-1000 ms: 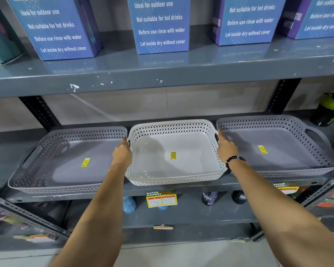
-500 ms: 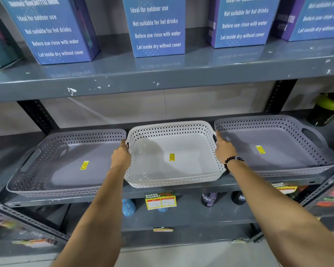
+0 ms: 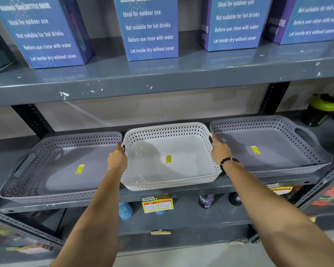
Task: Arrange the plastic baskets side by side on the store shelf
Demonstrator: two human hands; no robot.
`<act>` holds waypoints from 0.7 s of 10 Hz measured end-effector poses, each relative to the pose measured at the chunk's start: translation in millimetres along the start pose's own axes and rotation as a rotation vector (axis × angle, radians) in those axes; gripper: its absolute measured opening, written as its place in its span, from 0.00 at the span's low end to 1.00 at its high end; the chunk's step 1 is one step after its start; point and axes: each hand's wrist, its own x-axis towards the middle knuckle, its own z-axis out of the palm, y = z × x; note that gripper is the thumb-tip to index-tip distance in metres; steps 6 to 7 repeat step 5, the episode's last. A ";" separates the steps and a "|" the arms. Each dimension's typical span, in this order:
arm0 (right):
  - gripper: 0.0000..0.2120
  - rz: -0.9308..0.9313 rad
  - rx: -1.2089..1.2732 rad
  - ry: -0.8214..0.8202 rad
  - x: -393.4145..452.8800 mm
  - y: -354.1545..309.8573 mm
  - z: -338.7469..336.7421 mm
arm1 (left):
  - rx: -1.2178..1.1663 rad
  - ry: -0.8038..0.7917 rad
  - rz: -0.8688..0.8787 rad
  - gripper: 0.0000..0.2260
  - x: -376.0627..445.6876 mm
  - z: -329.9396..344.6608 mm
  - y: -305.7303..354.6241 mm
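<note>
Three shallow perforated plastic baskets stand in a row on the grey middle shelf (image 3: pixel 112 197). The white basket (image 3: pixel 168 183) is in the centre, its front edge at the shelf lip. My left hand (image 3: pixel 117 158) grips its left handle and my right hand (image 3: pixel 220 149), with a black bead bracelet, grips its right handle. A grey basket (image 3: pixel 37 182) lies to its left, tilted slightly, and another grey basket (image 3: pixel 289 132) lies to its right. Each has a yellow sticker inside. The baskets' sides nearly touch.
Blue and purple bottle boxes (image 3: pixel 148 29) stand on the upper shelf (image 3: pixel 162 81). A black bottle with a green lid (image 3: pixel 319 110) is at the far right behind the right basket. Price tags (image 3: pixel 157 203) hang on the shelf lip; bottles stand on the shelf below.
The white basket has slid slightly back into the shelf with both hands on its handles. The view has dropped a little; the grey baskets stay put.
</note>
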 end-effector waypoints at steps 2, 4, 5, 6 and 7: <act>0.34 -0.011 -0.034 -0.036 -0.4 -1.6 -3.3 | 0.029 -0.022 0.002 0.19 -3.2 -3.1 3.1; 0.28 -0.011 -0.098 0.001 -13.0 -2.7 -10.8 | 0.060 -0.034 0.012 0.25 -12.8 -11.6 5.5; 0.28 -0.064 -0.185 0.104 -19.8 -11.5 -12.9 | 0.075 0.056 0.074 0.27 -20.7 -15.3 6.5; 0.28 -0.064 -0.185 0.104 -19.8 -11.5 -12.9 | 0.075 0.056 0.074 0.27 -20.7 -15.3 6.5; 0.28 -0.064 -0.185 0.104 -19.8 -11.5 -12.9 | 0.075 0.056 0.074 0.27 -20.7 -15.3 6.5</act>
